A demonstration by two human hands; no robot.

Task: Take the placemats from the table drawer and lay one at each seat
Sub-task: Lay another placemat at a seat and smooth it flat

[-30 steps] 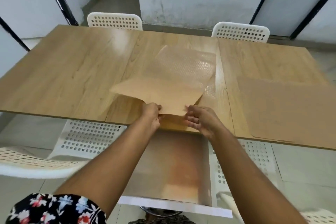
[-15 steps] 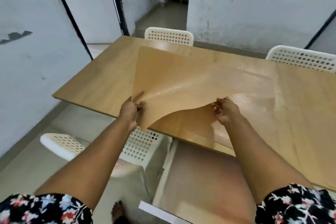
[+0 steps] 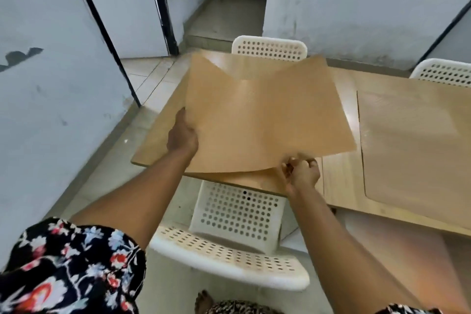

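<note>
A tan placemat hangs curved just above the left end of the wooden table. My left hand grips its left edge and my right hand pinches its near right edge. A second placemat, paler and semi-transparent, lies flat on the table to the right. The open drawer shows at the lower right, partly behind my right arm.
A white perforated chair stands tucked at the near side below the held mat. Two more white chairs, one and another, line the far side. A grey wall is close on the left, with tiled floor between.
Both hands lifted the placemat off the pile at the drawer and carried it left to the table's left end. The view turned left with it; the mat now hangs spread out.
</note>
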